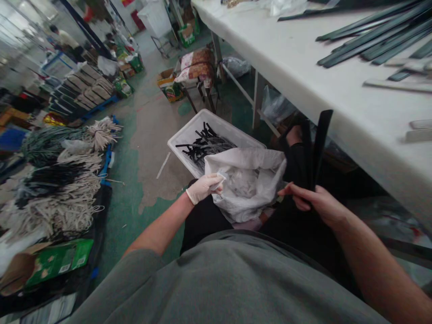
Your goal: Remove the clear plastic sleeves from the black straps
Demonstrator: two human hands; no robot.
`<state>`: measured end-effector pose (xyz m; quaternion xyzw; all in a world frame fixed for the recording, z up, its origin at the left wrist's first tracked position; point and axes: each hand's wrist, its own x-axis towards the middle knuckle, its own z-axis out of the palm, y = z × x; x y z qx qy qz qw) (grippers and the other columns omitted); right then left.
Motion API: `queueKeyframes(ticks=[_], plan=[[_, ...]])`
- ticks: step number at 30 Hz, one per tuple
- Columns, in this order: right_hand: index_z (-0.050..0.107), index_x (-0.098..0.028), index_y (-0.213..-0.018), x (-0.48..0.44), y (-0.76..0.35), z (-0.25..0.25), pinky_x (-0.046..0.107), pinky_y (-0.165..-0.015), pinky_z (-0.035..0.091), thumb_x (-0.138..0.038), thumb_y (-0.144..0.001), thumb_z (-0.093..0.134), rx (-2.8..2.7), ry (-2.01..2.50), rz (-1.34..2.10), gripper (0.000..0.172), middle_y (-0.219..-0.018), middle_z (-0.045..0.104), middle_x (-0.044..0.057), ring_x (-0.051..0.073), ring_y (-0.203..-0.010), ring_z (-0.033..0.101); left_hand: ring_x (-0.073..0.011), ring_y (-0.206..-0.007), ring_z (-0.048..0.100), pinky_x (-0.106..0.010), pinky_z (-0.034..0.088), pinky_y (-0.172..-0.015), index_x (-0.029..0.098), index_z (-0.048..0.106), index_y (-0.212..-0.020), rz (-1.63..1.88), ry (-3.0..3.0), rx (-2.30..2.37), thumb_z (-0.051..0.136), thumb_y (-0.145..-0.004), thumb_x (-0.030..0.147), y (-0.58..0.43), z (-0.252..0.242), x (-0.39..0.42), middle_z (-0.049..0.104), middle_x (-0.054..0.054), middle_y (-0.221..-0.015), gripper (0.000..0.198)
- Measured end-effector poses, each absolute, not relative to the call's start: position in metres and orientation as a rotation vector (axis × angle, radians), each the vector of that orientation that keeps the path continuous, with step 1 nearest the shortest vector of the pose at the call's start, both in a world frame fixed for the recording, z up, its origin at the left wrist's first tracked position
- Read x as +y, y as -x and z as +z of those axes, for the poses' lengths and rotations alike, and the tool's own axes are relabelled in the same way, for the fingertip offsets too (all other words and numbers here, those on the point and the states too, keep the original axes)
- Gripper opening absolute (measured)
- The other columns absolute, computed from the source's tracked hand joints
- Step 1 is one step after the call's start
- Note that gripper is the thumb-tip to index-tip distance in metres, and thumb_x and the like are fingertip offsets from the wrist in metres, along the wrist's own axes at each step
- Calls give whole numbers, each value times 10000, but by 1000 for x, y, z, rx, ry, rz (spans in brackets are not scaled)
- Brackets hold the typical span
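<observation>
My left hand (205, 186), in a thin white glove, is closed at the near left rim of a white woven sack (245, 155). A small pale, clear-looking piece (221, 176) shows at its fingertips; I cannot make out its kind. Bare, my right hand (317, 202) is closed around the lower ends of long flat black strips (320, 144), which stand upright beside the table edge. Its fingertips point towards the sack's right side. Clear plastic scraps (243, 182) lie inside the sack between my legs. Behind it, a white bin (184, 123) contains many short black strips (209, 139).
A white-covered table (290, 72) runs along the right, with dark strips (381, 36) on top. A cloth-covered stool (199, 63) stands ahead. Bundles of pale cord (67, 193) lie on the left. Another person (67, 40) is in the far left background.
</observation>
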<state>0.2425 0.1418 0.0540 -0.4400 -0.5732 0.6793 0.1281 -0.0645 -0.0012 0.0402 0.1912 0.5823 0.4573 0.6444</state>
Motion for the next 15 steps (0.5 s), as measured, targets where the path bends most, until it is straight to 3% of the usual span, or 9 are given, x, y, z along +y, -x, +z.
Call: queueKeyframes(ticks=[4, 8, 12, 15], plan=[[721, -92, -999, 102, -210, 62, 247, -468, 297, -562, -805, 647, -1548, 1067, 2474, 514, -422, 348, -68, 82, -429, 342, -125, -597, 599, -257, 497, -632, 144, 639, -1038, 1096, -268, 1172, 799, -689, 382, 22, 56, -29, 640, -24, -681, 452], [655, -141, -1122, 76, -178, 59, 225, -409, 249, -525, -753, 701, -1320, 1065, 2574, 534, -406, 345, -104, 70, -373, 286, -143, -642, 631, -266, 492, -656, 132, 659, -1031, 1046, -311, 1130, 780, -708, 396, -21, 64, -46, 679, -57, -751, 435], [638, -154, -960, 69, -161, 56, 211, -398, 247, -414, -631, 784, -1221, 1087, 2469, 444, -562, 586, -43, 45, -395, 319, -165, -676, 648, -281, 487, -691, 121, 681, -911, 940, -423, 1150, 739, -729, 418, -41, 63, -60, 693, -69, -740, 353], [630, -155, -896, 68, -157, 59, 213, -398, 246, -407, -639, 754, -1368, 1076, 2312, 381, -734, 695, 21, 43, -420, 354, -161, -688, 637, -286, 482, -733, 130, 698, -759, 780, -632, 1252, 690, -766, 446, -42, 59, -63, 700, -59, -714, 315]])
